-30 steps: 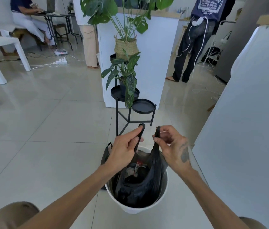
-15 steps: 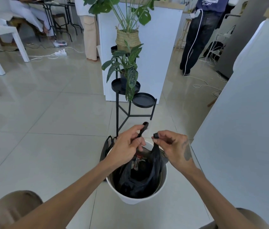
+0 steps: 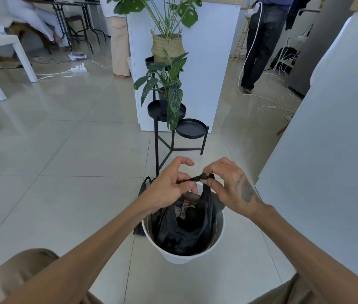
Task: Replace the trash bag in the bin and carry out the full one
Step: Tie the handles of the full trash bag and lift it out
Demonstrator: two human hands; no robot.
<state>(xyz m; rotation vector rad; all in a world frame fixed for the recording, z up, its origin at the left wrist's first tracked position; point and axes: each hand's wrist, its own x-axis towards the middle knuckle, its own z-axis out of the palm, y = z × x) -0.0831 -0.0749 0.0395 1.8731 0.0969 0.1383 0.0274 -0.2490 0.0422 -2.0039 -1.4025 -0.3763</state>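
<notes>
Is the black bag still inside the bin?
Inside. The black bag sits within the white bin; only its handles are lifted above the rim.

Both forearms are bare from the near edge of the frame to the wrists; no sleeve, watch, bracelet or ring is visible on either. The right hand [image 3: 232, 187] carries a dark tattoo on its back, a blurred grey-blue patch running from below the knuckles toward the wrist; its design cannot be made out. The left hand [image 3: 169, 186] shows no marking on the side facing the camera. Fingernails on both hands appear short and unpainted. At the near left and near right corners, khaki-brown fabric covers the knees [image 3: 20, 270], apparently trousers or shorts; which of the two cannot be told.
</notes>
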